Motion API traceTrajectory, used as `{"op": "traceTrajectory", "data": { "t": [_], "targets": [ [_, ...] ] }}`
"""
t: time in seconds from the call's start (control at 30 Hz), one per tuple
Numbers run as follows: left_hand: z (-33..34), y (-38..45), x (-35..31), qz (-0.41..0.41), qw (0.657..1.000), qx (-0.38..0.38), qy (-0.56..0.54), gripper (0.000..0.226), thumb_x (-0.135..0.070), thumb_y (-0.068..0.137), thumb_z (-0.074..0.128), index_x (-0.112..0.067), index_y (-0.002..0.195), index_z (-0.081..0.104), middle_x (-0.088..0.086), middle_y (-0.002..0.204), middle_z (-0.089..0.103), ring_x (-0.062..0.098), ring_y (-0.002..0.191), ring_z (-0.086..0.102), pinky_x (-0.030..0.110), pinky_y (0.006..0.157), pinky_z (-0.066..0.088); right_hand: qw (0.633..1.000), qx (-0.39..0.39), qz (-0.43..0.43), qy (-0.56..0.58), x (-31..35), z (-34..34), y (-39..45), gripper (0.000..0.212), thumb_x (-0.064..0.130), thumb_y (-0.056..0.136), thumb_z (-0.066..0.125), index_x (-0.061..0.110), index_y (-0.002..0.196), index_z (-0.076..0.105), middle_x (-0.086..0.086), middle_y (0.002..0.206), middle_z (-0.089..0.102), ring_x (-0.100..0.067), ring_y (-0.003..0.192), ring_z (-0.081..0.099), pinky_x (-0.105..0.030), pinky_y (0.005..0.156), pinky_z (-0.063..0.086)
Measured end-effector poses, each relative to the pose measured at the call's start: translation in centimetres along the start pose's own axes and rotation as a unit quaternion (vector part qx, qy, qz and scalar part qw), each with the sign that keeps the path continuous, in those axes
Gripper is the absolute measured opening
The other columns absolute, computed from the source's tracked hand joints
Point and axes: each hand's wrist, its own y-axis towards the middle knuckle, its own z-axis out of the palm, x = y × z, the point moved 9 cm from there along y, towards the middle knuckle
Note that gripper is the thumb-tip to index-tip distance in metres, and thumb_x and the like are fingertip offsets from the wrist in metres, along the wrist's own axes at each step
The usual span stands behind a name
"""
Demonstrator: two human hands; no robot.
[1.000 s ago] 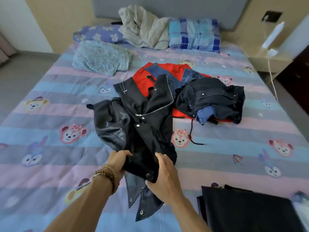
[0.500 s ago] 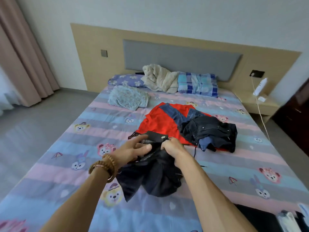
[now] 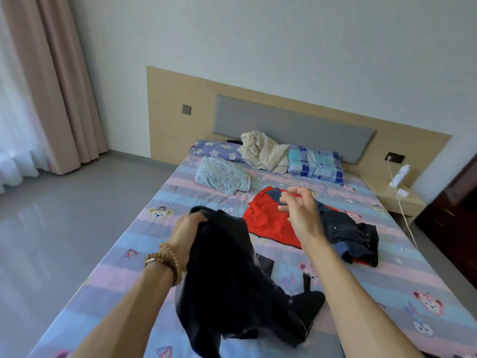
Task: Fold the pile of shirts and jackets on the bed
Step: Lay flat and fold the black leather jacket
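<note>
Hands now apart: left hand (image 3: 186, 229) grips black jacket (image 3: 232, 280); right hand (image 3: 299, 214) released, fingers loose.

Black jacket (image 3: 232, 275), red garment (image 3: 268, 220) (cartoon-striped sheet (image 3: 374, 277))

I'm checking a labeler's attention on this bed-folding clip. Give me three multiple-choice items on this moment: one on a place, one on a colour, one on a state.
1. Where does the checked blue pillow lie?
A. at the headboard
B. on the floor
C. on the nightstand

2. What colour is the garment spread under the denim pile?
A. green
B. red
C. yellow

3. What is the right hand doing?
A. gripping the black jacket
B. pressing the pillow
C. raised, holding nothing

Answers: 1 A, it sits against the grey headboard. 2 B, it is bright red. 3 C, only the left hand grips the black jacket; the right's fingers are loose in the air.
</note>
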Motion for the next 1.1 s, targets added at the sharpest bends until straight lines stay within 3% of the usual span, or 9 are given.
{"op": "traceTrajectory", "data": {
  "t": [0.2, 0.3, 0.43, 0.57, 0.67, 0.77, 0.83, 0.93, 1.1],
  "targets": [
    [-1.4, 0.0, -0.6, -0.073, 0.989, 0.021, 0.129, 0.010, -0.015, 0.081, 0.059, -0.005, 0.082, 0.060, 0.015, 0.085, 0.063, 0.031, 0.082, 0.058, 0.039, 0.079, 0.046, 0.967, 0.239, 0.018, -0.087, -6.2, 11.6, -7.6, 0.053, 0.011, 0.071, 0.058, 0.028, 0.121, 0.053, 0.005, 0.108, 0.068, -0.008, 0.105, 0.064, -0.024, 0.080, 0.051],
    [-2.7, -0.5, 0.1, -0.124, 0.979, 0.052, 0.154, 0.018, -0.020, 0.076, 0.064, -0.003, 0.082, 0.064, 0.016, 0.078, 0.067, 0.031, 0.072, 0.061, 0.035, 0.072, 0.049, 0.943, 0.290, 0.029, -0.160, -9.7, 14.8, -9.6, 0.026, 0.016, 0.082, 0.061, 0.037, 0.098, 0.060, 0.014, 0.097, 0.068, -0.005, 0.095, 0.064, -0.024, 0.080, 0.048],
    [-7.8, 2.4, -0.7, -0.069, 0.948, 0.027, 0.309, 0.045, -0.045, 0.073, 0.075, -0.008, 0.097, 0.067, 0.010, 0.097, 0.071, 0.028, 0.087, 0.066, 0.037, 0.085, 0.052, 0.942, 0.232, -0.002, -0.242, -10.2, 13.7, -7.8, 0.029, 0.027, 0.090, 0.066, 0.027, 0.063, 0.054, 0.014, 0.059, 0.054, 0.006, 0.056, 0.050, -0.023, 0.058, 0.038],
    [-12.7, 3.2, 0.1, 0.032, 0.822, -0.096, 0.560, 0.054, -0.056, 0.081, 0.065, -0.012, 0.111, 0.057, 0.011, 0.114, 0.064, 0.028, 0.097, 0.059, 0.033, 0.084, 0.047, 0.882, 0.156, -0.149, -0.418, -5.0, 12.5, -4.9, 0.028, 0.044, 0.073, 0.069, 0.017, 0.077, 0.064, 0.000, 0.070, 0.065, -0.020, 0.072, 0.061, -0.035, 0.061, 0.047],
    [-9.6, 1.9, 1.4, 0.144, 0.855, -0.040, 0.496, 0.084, -0.051, 0.073, 0.069, -0.020, 0.142, 0.033, 0.006, 0.137, 0.044, 0.025, 0.122, 0.048, 0.039, 0.102, 0.042, 0.839, 0.077, -0.252, -0.477, -0.1, 12.7, -5.1, 0.023, 0.032, 0.078, 0.067, 0.012, 0.082, 0.056, -0.008, 0.073, 0.064, -0.032, 0.074, 0.058, -0.035, 0.057, 0.035],
    [-4.0, 1.5, 4.3, 0.139, 0.888, 0.120, 0.423, 0.062, -0.034, 0.064, 0.066, -0.022, 0.123, 0.052, -0.001, 0.115, 0.059, 0.019, 0.110, 0.057, 0.032, 0.096, 0.045, 0.848, 0.077, -0.254, -0.458, 2.0, 12.7, -5.3, 0.025, 0.022, 0.074, 0.066, 0.013, 0.084, 0.044, -0.007, 0.068, 0.059, -0.031, 0.068, 0.054, -0.040, 0.057, 0.039],
    [-4.0, 2.3, 3.1, 0.177, 0.905, 0.030, 0.385, 0.022, -0.013, 0.074, 0.062, -0.024, 0.092, 0.057, 0.003, 0.089, 0.065, 0.030, 0.094, 0.064, 0.032, 0.079, 0.049, 0.891, 0.149, -0.172, -0.393, 1.7, 12.3, -4.7, 0.022, 0.023, 0.076, 0.065, 0.014, 0.090, 0.050, -0.005, 0.078, 0.062, -0.027, 0.076, 0.057, -0.040, 0.065, 0.045],
    [-5.4, 1.9, -2.5, 0.287, 0.888, -0.119, 0.339, 0.029, 0.012, 0.077, 0.051, -0.015, 0.086, 0.061, 0.005, 0.083, 0.066, 0.029, 0.085, 0.063, 0.027, 0.075, 0.043, 0.943, 0.289, 0.019, -0.163, -0.9, 11.3, -5.2, 0.025, 0.011, 0.090, 0.053, 0.002, 0.110, 0.065, -0.005, 0.088, 0.065, -0.017, 0.079, 0.058, -0.022, 0.071, 0.045],
    [-0.2, -1.1, -11.3, 0.443, 0.846, -0.064, 0.288, 0.035, 0.021, 0.067, 0.046, -0.005, 0.085, 0.061, -0.006, 0.079, 0.061, 0.007, 0.073, 0.056, 0.004, 0.070, 0.038, 0.905, 0.349, 0.000, -0.243, -6.5, 12.5, -6.8, 0.031, 0.006, 0.081, 0.062, 0.028, 0.101, 0.069, 0.013, 0.094, 0.070, 0.005, 0.082, 0.061, -0.016, 0.079, 0.044]
  ]
}}
